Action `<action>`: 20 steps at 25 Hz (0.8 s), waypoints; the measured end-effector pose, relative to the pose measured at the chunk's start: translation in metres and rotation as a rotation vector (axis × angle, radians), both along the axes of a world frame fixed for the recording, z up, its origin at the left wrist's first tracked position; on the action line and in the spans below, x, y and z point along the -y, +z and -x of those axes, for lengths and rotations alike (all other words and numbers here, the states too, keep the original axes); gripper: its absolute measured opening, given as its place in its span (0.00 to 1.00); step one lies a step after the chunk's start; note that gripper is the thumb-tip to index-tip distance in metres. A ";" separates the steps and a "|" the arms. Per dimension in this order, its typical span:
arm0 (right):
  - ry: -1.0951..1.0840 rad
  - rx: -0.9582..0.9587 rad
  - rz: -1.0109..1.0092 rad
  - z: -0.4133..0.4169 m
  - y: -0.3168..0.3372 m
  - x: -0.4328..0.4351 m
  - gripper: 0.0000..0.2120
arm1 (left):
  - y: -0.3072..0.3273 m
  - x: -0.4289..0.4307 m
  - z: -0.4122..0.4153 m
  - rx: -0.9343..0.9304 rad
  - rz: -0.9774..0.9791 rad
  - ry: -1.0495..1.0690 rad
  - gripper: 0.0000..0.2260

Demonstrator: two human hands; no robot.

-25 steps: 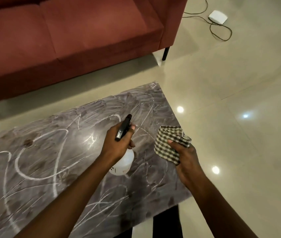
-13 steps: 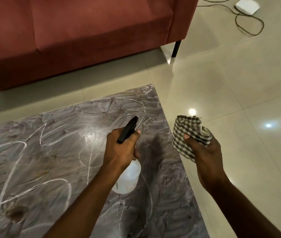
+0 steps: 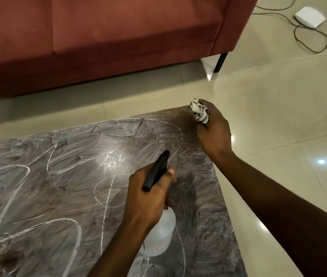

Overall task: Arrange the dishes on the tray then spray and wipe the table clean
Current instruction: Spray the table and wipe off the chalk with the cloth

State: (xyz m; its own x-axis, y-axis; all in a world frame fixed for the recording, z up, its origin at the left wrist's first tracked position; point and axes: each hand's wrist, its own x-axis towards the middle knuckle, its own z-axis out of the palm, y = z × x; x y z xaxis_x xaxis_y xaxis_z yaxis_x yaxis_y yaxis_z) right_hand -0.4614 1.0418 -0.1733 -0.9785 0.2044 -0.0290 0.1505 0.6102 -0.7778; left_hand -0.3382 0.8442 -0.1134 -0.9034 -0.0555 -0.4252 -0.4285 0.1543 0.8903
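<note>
The dark marble-patterned table (image 3: 58,196) fills the lower left, covered in white smears and streaks. My left hand (image 3: 148,198) grips a white spray bottle (image 3: 158,236) by its black trigger head (image 3: 156,172), held just above the table's right part. My right hand (image 3: 212,128) grips a bunched checked cloth (image 3: 198,110) at the table's far right corner. No dishes or tray are in view.
A red sofa (image 3: 98,37) runs along the far side, with a dark leg (image 3: 220,61) at its right end. A white box with a dark cable (image 3: 309,17) lies on the shiny tiled floor (image 3: 278,96) at the top right.
My right hand moved the cloth from beside the table's right edge up to the far right corner and bunched it tighter. My left hand kept its hold on the bottle.
</note>
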 end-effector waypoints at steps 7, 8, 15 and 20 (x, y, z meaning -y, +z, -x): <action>0.799 0.094 -0.587 -0.019 -0.040 0.016 0.35 | -0.002 0.023 -0.005 0.013 0.001 0.033 0.08; 0.981 0.034 -0.629 -0.028 -0.041 -0.004 0.34 | -0.004 0.027 -0.003 0.014 0.010 0.036 0.08; 0.490 0.238 -0.572 0.037 -0.039 0.038 0.34 | -0.010 0.034 -0.007 -0.003 0.049 0.024 0.08; 1.147 0.011 -0.613 0.020 -0.045 0.007 0.37 | -0.013 0.033 -0.019 0.032 0.037 0.030 0.08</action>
State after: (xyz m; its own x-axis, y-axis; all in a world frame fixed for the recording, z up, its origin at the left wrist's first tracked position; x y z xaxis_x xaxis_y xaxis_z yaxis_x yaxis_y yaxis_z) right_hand -0.4817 1.0346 -0.2179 -0.6037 -0.7606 -0.2388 -0.6863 0.6482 -0.3298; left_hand -0.3188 0.8110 -0.1261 -0.8870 -0.0983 -0.4512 -0.4617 0.1740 0.8698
